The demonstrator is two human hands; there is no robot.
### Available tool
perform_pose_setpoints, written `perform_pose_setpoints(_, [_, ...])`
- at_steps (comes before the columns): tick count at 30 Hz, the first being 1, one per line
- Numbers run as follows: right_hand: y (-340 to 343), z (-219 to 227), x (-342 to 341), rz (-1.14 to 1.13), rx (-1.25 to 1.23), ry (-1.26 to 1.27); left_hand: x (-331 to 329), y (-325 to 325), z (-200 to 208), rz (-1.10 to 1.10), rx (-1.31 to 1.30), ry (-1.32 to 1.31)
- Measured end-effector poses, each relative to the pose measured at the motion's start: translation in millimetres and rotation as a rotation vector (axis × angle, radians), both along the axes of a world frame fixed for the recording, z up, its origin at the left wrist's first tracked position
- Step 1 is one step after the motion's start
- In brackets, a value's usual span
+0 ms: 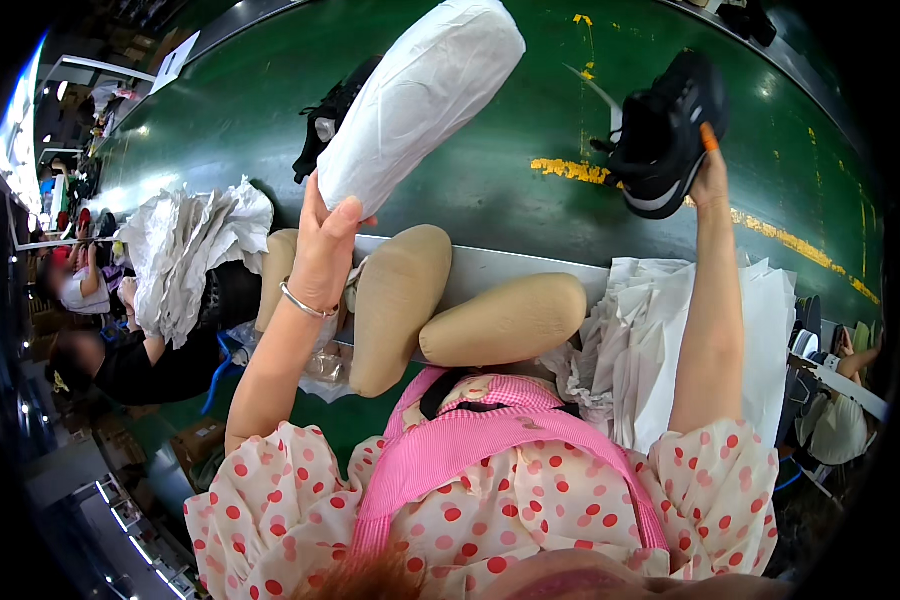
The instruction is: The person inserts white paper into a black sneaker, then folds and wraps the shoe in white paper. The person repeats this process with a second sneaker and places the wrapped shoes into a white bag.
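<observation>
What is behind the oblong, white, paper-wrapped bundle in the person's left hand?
Behind the white bundle in the left hand, part of a black item, apparently a laced shoe, shows against the glossy green work surface. The bundle hides the rest.

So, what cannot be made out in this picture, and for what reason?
All in the head view:
Inside of the white bundle: hidden by its outer layer.
Black item behind it: partly covered by the bundle.
Part of the right hand: hidden by the black shoe.
Dark thing at top right: cut off by the upper edge.
</observation>
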State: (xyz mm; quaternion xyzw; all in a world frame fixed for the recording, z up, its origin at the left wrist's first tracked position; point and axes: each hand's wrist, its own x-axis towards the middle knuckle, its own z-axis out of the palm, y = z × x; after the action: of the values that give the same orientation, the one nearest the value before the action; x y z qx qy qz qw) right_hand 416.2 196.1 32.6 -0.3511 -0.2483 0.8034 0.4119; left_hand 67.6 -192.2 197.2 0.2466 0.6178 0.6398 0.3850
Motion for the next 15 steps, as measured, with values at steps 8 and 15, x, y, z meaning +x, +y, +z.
perform_pose_setpoints(8, [-62,55,-82,-0.213,0.873,-0.739,-4,11,-17,-0.164,0.059,-0.550])
perform_pose_setpoints(15, [-146,134,-201,0.161,0.451,-0.109,-5,38,-40,-0.427,-0.175,-0.550])
